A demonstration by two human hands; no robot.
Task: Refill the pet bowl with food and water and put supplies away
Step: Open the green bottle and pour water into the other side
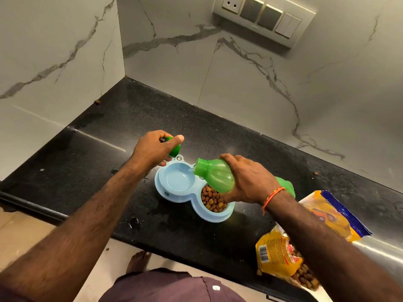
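Note:
A light blue double pet bowl (189,198) sits on the black counter. Its right well holds brown kibble (213,201); its left well (179,179) has a little water in it. My right hand (248,179) grips a green bottle (214,174), tipped on its side with the mouth over the left well, and a thin stream of water runs out. My left hand (152,149) holds the green bottle cap (174,147) just behind the bowl.
An opened yellow and blue kibble bag (281,253) lies on the counter at the right, partly under my right forearm. Marble walls close the counter (130,118) behind and to the left. A switch panel (263,17) is on the back wall. Stray kibble pieces and wet spots dot the counter.

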